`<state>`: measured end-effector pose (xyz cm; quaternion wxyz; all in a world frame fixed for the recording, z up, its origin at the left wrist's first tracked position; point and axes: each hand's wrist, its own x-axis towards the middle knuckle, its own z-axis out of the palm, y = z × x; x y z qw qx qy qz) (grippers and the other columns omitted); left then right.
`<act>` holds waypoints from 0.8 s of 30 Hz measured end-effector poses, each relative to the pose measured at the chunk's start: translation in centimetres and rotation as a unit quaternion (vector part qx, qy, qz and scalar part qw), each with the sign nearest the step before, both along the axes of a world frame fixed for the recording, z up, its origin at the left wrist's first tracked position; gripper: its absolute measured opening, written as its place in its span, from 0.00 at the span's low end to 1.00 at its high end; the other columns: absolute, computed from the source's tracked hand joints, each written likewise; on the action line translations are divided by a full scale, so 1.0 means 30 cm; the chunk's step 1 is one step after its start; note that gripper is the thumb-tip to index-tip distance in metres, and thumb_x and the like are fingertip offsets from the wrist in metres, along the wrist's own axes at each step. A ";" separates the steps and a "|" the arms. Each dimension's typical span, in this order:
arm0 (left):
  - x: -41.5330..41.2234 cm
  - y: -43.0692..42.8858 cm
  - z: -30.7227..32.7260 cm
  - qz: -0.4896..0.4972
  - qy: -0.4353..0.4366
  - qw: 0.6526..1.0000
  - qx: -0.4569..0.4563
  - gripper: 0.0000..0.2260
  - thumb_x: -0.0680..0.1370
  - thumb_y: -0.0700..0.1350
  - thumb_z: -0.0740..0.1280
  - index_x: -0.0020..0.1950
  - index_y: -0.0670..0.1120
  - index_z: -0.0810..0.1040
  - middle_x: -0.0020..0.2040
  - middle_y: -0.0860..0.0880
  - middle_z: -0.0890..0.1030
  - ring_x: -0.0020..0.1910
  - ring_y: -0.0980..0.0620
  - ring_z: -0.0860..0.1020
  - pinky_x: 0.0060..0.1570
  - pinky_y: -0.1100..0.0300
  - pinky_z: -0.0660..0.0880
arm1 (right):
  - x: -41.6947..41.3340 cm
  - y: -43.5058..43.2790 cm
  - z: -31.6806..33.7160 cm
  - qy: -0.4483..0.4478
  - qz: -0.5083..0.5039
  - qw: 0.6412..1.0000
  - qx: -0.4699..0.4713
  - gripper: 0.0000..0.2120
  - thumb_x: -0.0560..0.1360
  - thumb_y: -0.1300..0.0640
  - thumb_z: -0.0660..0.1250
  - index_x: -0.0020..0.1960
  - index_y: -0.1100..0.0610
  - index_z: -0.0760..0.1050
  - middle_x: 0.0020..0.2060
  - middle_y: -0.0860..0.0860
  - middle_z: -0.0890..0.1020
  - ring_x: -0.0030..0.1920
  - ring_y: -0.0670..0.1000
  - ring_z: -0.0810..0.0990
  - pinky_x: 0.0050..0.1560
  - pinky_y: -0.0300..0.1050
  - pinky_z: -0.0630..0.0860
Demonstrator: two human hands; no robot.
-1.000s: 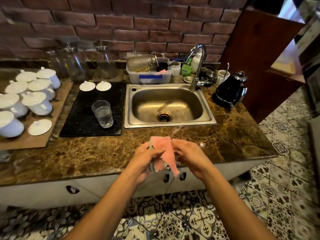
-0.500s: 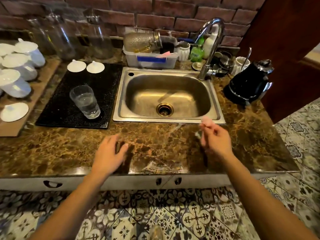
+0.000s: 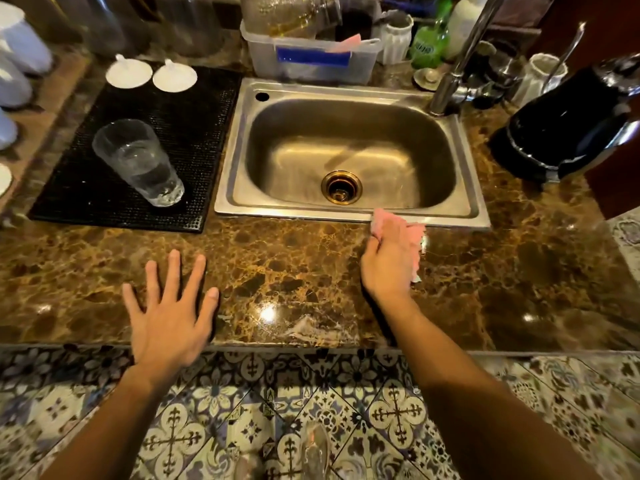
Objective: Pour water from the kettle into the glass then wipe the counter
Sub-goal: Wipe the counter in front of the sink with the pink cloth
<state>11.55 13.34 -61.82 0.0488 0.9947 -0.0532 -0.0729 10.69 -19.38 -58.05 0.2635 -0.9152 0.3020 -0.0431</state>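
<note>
A clear glass (image 3: 138, 162) with water in it stands on the black mat (image 3: 194, 133) left of the sink. The black kettle (image 3: 568, 126) sits on its base at the right of the brown marble counter (image 3: 284, 265). My right hand (image 3: 389, 261) presses a pink cloth (image 3: 398, 225) onto the counter just in front of the sink's front rim. My left hand (image 3: 169, 306) lies flat with spread fingers on the counter near its front edge, holding nothing.
The steel sink (image 3: 235, 147) fills the middle, with the tap (image 3: 460, 60) behind it. A plastic tub (image 3: 311, 60) of dishes, bottles and white cups line the back. White lidded pots (image 3: 17, 50) stand far left. Patterned floor tiles lie below the counter edge.
Both hands held the cloth together in front of me; now only the right hand holds it, down on the counter by the sink. The left hand has spread flat on the counter. The view has moved closer.
</note>
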 end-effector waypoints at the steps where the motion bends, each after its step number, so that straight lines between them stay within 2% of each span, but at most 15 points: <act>1: 0.001 0.001 0.000 -0.007 0.002 1.000 0.001 0.28 0.81 0.66 0.39 0.82 0.62 0.43 0.84 0.52 0.46 0.82 0.42 0.44 0.77 0.33 0.42 | 0.003 0.019 -0.003 0.015 0.031 0.999 0.001 0.23 0.85 0.57 0.56 0.78 0.64 0.64 0.77 0.61 0.68 0.77 0.61 0.64 0.80 0.54 0.51; 3: 0.008 0.006 -0.002 -0.024 0.002 1.000 0.000 0.29 0.81 0.66 0.38 0.82 0.61 0.42 0.83 0.52 0.44 0.82 0.43 0.42 0.77 0.34 0.40 | 0.004 0.047 -0.005 0.024 0.102 0.994 0.013 0.25 0.85 0.56 0.55 0.80 0.62 0.62 0.79 0.60 0.66 0.80 0.59 0.61 0.80 0.52 0.50; 6: 0.015 0.016 -0.002 -0.051 -0.002 0.999 -0.002 0.30 0.81 0.66 0.37 0.82 0.58 0.42 0.83 0.53 0.42 0.82 0.45 0.41 0.77 0.35 0.39 | -0.005 0.066 -0.002 0.008 0.197 0.979 0.050 0.23 0.85 0.52 0.55 0.78 0.54 0.68 0.76 0.55 0.72 0.77 0.57 0.67 0.79 0.53 0.58; 9: 0.018 0.018 0.000 -0.056 -0.005 0.998 -0.009 0.31 0.81 0.66 0.37 0.82 0.58 0.43 0.83 0.53 0.43 0.82 0.45 0.42 0.77 0.36 0.39 | -0.067 0.085 0.029 0.040 0.292 0.953 0.069 0.21 0.85 0.51 0.56 0.77 0.46 0.70 0.74 0.50 0.74 0.74 0.54 0.70 0.77 0.55 0.62; 12: 0.018 0.015 -0.002 -0.053 -0.006 0.999 -0.012 0.31 0.80 0.66 0.37 0.82 0.59 0.43 0.83 0.53 0.44 0.82 0.46 0.43 0.78 0.36 0.40 | -0.179 0.144 0.053 0.088 0.346 0.926 0.125 0.18 0.85 0.51 0.57 0.73 0.41 0.74 0.71 0.49 0.78 0.67 0.51 0.74 0.68 0.45 0.68; 13: 0.017 0.016 -0.002 -0.052 -0.005 0.999 -0.011 0.31 0.80 0.66 0.37 0.82 0.59 0.43 0.83 0.54 0.44 0.82 0.46 0.43 0.77 0.36 0.40 | -0.215 0.166 0.055 0.101 0.341 0.920 0.163 0.17 0.85 0.50 0.58 0.69 0.40 0.77 0.68 0.51 0.80 0.64 0.52 0.77 0.65 0.46 0.71; 15: 0.017 0.018 -0.002 -0.049 -0.001 0.999 -0.016 0.31 0.80 0.66 0.37 0.83 0.59 0.44 0.83 0.54 0.44 0.82 0.46 0.43 0.77 0.35 0.41 | -0.264 0.193 0.061 0.098 0.291 0.913 0.268 0.15 0.83 0.48 0.59 0.65 0.41 0.81 0.62 0.52 0.84 0.61 0.54 0.81 0.64 0.53 0.74; 17: 0.023 0.011 0.005 -0.043 0.000 0.999 -0.028 0.32 0.80 0.66 0.38 0.83 0.58 0.49 0.84 0.53 0.48 0.82 0.44 0.45 0.77 0.34 0.42 | -0.285 0.176 0.090 0.056 0.171 0.885 0.428 0.15 0.84 0.52 0.59 0.63 0.50 0.82 0.55 0.51 0.87 0.59 0.53 0.83 0.61 0.47 0.76; 18: 0.028 0.005 0.012 -0.039 0.004 0.999 -0.037 0.32 0.80 0.67 0.39 0.83 0.58 0.51 0.84 0.52 0.49 0.82 0.44 0.46 0.77 0.34 0.43 | -0.293 0.152 0.110 0.022 0.101 0.853 0.512 0.15 0.85 0.55 0.58 0.62 0.56 0.82 0.52 0.53 0.87 0.56 0.54 0.83 0.58 0.46 0.78; 20: 0.037 -0.006 0.023 -0.030 0.020 0.998 -0.057 0.33 0.79 0.68 0.40 0.82 0.58 0.54 0.84 0.51 0.51 0.82 0.42 0.47 0.76 0.33 0.43 | -0.320 0.081 0.156 -0.067 -0.009 0.761 0.645 0.15 0.84 0.58 0.57 0.64 0.63 0.77 0.54 0.59 0.86 0.55 0.57 0.84 0.54 0.47 0.82; 21: 0.038 -0.008 0.022 -0.030 0.025 0.997 -0.059 0.33 0.79 0.69 0.40 0.82 0.59 0.53 0.84 0.51 0.50 0.82 0.42 0.46 0.76 0.33 0.43 | -0.336 0.033 0.178 -0.118 -0.056 0.723 0.678 0.16 0.85 0.58 0.57 0.66 0.64 0.76 0.57 0.60 0.85 0.56 0.57 0.85 0.54 0.49 0.84; 22: 0.035 -0.008 0.019 -0.037 0.025 0.998 -0.049 0.32 0.79 0.69 0.40 0.82 0.60 0.51 0.84 0.51 0.48 0.82 0.41 0.45 0.75 0.33 0.42 | -0.351 -0.020 0.196 -0.163 -0.102 0.705 0.682 0.16 0.85 0.58 0.57 0.67 0.63 0.76 0.59 0.61 0.85 0.57 0.57 0.85 0.56 0.50 0.84; 23: 0.027 -0.004 0.013 -0.047 0.023 0.998 -0.033 0.32 0.79 0.69 0.39 0.82 0.62 0.49 0.84 0.50 0.46 0.82 0.41 0.43 0.75 0.33 0.41 | -0.369 -0.071 0.211 -0.194 -0.136 0.707 0.666 0.16 0.85 0.58 0.57 0.66 0.62 0.76 0.60 0.60 0.84 0.58 0.56 0.84 0.57 0.50 0.84; 24: 0.020 0.001 0.005 -0.055 0.022 0.998 -0.018 0.31 0.79 0.69 0.37 0.82 0.63 0.46 0.84 0.50 0.44 0.82 0.40 0.42 0.76 0.33 0.40 | -0.393 -0.126 0.214 -0.214 -0.160 0.728 0.631 0.16 0.85 0.57 0.57 0.67 0.62 0.77 0.61 0.60 0.83 0.59 0.56 0.83 0.56 0.48 0.84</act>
